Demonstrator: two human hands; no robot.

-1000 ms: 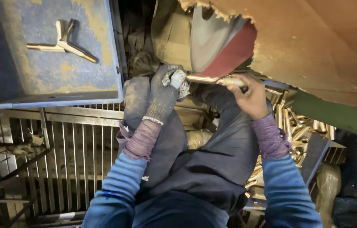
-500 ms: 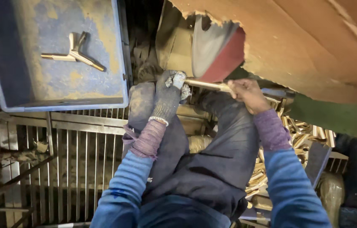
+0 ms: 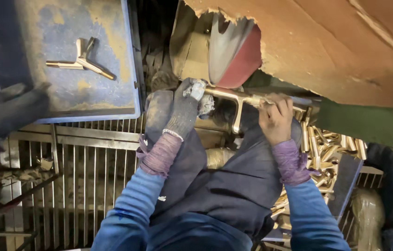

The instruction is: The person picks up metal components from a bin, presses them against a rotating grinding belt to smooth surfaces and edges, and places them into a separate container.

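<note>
My left hand (image 3: 185, 106), in a dirty grey glove, grips one end of a T-shaped brass fitting (image 3: 238, 100). My bare right hand (image 3: 275, 117) holds the other end. The fitting is held just under a red-edged polishing wheel (image 3: 233, 53) that shows through a torn cardboard guard (image 3: 326, 51). Whether the metal touches the wheel I cannot tell. My knees in dark trousers are below the hands.
A blue tray (image 3: 126, 69) at upper left holds one Y-shaped brass piece (image 3: 79, 59). Another person's gloved hand (image 3: 8, 108) rests at the tray's lower left corner. Several brass fittings (image 3: 326, 148) lie in a bin at right. A metal grate (image 3: 75, 176) covers the floor.
The view has shifted so the tray and wheel sit higher right. Another person's gloved hand has appeared at the tray's corner. My hands still hold the fitting under the wheel.
</note>
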